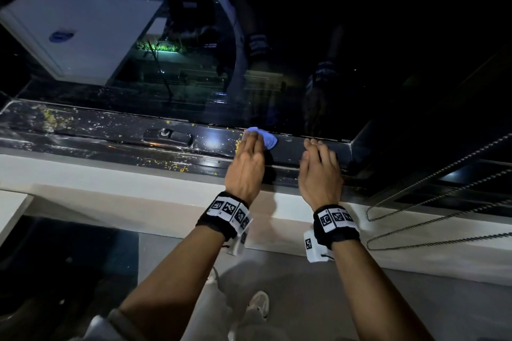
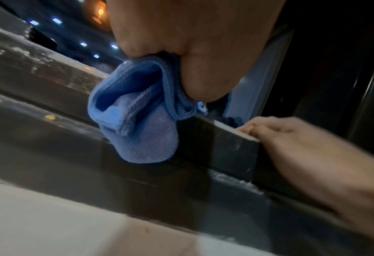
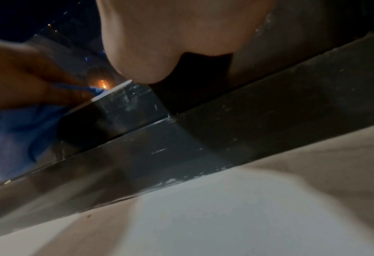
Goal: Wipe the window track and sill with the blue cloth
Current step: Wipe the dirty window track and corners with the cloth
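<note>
A bunched blue cloth (image 1: 268, 139) lies on the dark window track (image 1: 110, 134), close to the glass. My left hand (image 1: 246, 159) holds it, fingers laid over it; in the left wrist view the blue cloth (image 2: 138, 124) hangs bunched from under my palm (image 2: 181, 52) onto the rail. My right hand (image 1: 320, 171) is just right of it and holds nothing, its fingertips (image 2: 250, 127) resting on the rail's top edge. From the right wrist view the blue cloth (image 3: 17, 131) shows at the left, below my left hand (image 3: 28, 78). The white sill (image 1: 83, 170) runs along below the track.
Yellow crumbs (image 1: 177, 167) and pale grime (image 1: 50, 117) dot the track to the left of my hands. A dark latch plate (image 1: 166, 136) sits mid-track. Beaded blind cords (image 1: 443, 203) hang at the right. Behind the dark glass (image 1: 304, 63) stands a white box (image 1: 77, 33).
</note>
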{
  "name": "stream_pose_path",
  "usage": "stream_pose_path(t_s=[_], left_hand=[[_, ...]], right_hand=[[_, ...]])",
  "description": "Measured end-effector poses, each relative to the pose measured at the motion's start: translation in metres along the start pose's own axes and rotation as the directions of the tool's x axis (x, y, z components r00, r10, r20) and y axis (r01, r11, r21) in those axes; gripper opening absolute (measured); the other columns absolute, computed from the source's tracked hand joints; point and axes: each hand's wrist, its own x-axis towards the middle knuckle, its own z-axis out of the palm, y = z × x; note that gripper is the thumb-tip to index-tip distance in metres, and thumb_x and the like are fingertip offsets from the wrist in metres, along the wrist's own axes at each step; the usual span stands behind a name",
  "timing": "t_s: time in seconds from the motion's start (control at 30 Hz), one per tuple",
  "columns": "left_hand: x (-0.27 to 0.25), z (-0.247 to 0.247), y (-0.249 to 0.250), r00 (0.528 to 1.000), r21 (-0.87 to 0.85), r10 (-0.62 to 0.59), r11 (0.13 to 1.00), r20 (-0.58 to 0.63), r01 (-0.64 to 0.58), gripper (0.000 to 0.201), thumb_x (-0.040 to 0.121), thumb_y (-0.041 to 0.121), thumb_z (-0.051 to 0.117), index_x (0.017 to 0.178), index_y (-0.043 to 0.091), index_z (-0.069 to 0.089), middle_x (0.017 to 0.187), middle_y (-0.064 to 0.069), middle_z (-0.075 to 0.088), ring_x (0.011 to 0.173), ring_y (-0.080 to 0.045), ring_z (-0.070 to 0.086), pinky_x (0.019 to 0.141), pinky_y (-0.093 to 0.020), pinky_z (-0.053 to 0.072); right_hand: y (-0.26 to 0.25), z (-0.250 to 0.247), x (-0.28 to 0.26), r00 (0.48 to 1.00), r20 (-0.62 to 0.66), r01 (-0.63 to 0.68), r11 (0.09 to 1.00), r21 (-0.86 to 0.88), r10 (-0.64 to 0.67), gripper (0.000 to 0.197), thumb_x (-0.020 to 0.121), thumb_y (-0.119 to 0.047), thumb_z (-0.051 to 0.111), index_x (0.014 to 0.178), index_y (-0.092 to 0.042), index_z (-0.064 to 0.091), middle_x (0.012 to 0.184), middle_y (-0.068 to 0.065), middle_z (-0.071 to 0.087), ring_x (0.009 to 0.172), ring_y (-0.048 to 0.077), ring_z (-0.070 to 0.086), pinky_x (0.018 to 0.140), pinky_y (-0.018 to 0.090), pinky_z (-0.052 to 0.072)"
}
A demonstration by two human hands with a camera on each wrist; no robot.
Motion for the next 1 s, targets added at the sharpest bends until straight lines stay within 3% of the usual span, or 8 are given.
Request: stream_pose_path(t_s=[0.07, 0.2, 0.4, 0.53, 0.63, 0.73, 0.9, 1.0], left_hand=[[0.001, -0.002, 0.019, 1.000, -0.103, -0.004, 0.995, -0.020, 0.002, 0.049, 0.102, -0.001, 0.047, 0.151, 0.001, 0.048, 0.159, -0.016, 0.042, 0.146, -0.033, 0.043, 0.118, -0.043, 0.043], [0.002, 0.018, 0.055, 0.973, -0.115, 0.231, 0.967, 0.025, -0.227, 0.058, 0.094, -0.004, 0.058, 0.151, -0.006, 0.046, 0.159, -0.021, 0.043, 0.155, -0.031, 0.034, 0.126, -0.035, 0.031], [0.000, 0.017, 0.010, 0.989, -0.061, 0.149, 0.987, 0.008, -0.148, 0.068, 0.090, -0.001, 0.040, 0.158, 0.004, 0.041, 0.167, -0.015, 0.036, 0.156, -0.032, 0.032, 0.123, -0.044, 0.039], [-0.003, 0.003, -0.029, 1.000, -0.020, 0.024, 0.999, -0.016, -0.025, 0.065, 0.095, -0.005, 0.049, 0.158, 0.009, 0.037, 0.169, -0.012, 0.029, 0.158, -0.031, 0.027, 0.115, -0.054, 0.046], [0.002, 0.006, -0.010, 0.992, -0.023, 0.124, 0.992, -0.030, -0.124, 0.064, 0.095, 0.001, 0.060, 0.155, 0.005, 0.040, 0.166, -0.015, 0.035, 0.155, -0.033, 0.034, 0.119, -0.047, 0.043], [0.001, 0.024, 0.011, 0.962, -0.017, 0.273, 0.962, -0.015, -0.273, 0.059, 0.099, 0.005, 0.056, 0.156, 0.002, 0.042, 0.163, -0.018, 0.041, 0.155, -0.036, 0.034, 0.124, -0.047, 0.034], [-0.006, 0.016, -0.022, 0.971, -0.014, 0.215, 0.976, -0.105, -0.218, 0.059, 0.100, -0.001, 0.054, 0.157, 0.005, 0.041, 0.162, -0.016, 0.041, 0.154, -0.036, 0.034, 0.126, -0.046, 0.033], [-0.009, 0.005, -0.042, 0.977, -0.016, 0.150, 0.988, -0.150, -0.154, 0.045, 0.108, 0.008, 0.049, 0.152, 0.005, 0.047, 0.158, -0.017, 0.044, 0.150, -0.038, 0.038, 0.125, -0.046, 0.033]], right_hand=[[-0.004, -0.001, 0.000, 1.000, -0.009, -0.014, 1.000, -0.008, 0.014, 0.039, 0.108, -0.021, 0.044, 0.143, -0.014, 0.058, 0.139, 0.003, 0.059, 0.124, 0.027, 0.053, 0.109, 0.042, 0.045], [-0.003, -0.004, 0.000, 0.998, 0.047, -0.030, 0.999, -0.016, 0.031, 0.039, 0.105, -0.021, 0.047, 0.141, -0.014, 0.055, 0.142, 0.003, 0.056, 0.125, 0.027, 0.052, 0.109, 0.041, 0.045], [0.007, 0.000, -0.002, 0.998, 0.066, 0.026, 0.998, -0.051, -0.022, 0.044, 0.111, -0.025, 0.038, 0.152, -0.014, 0.050, 0.154, 0.007, 0.052, 0.138, 0.029, 0.047, 0.116, 0.047, 0.042], [0.000, 0.001, -0.002, 0.999, 0.037, 0.014, 0.999, -0.043, -0.013, 0.049, 0.111, -0.039, 0.038, 0.150, -0.014, 0.052, 0.152, 0.006, 0.052, 0.137, 0.029, 0.049, 0.116, 0.047, 0.041], [-0.003, -0.003, -0.002, 0.993, -0.055, 0.104, 0.994, -0.019, -0.105, 0.045, 0.108, -0.035, 0.047, 0.148, -0.016, 0.055, 0.153, 0.004, 0.052, 0.140, 0.028, 0.048, 0.120, 0.048, 0.036], [0.000, -0.002, -0.006, 0.973, 0.013, 0.231, 0.961, -0.153, -0.232, 0.050, 0.111, -0.036, 0.035, 0.158, -0.022, 0.045, 0.162, 0.000, 0.045, 0.154, 0.027, 0.036, 0.127, 0.051, 0.023], [0.005, 0.003, -0.009, 0.975, 0.060, 0.219, 0.959, -0.181, -0.212, 0.055, 0.113, -0.044, 0.023, 0.164, -0.028, 0.035, 0.169, -0.007, 0.037, 0.159, 0.022, 0.027, 0.129, 0.047, 0.019], [0.001, 0.009, -0.009, 0.984, 0.017, 0.180, 0.969, -0.168, -0.180, 0.053, 0.112, -0.043, 0.027, 0.163, -0.031, 0.038, 0.167, -0.009, 0.040, 0.158, 0.020, 0.029, 0.129, 0.046, 0.020]])
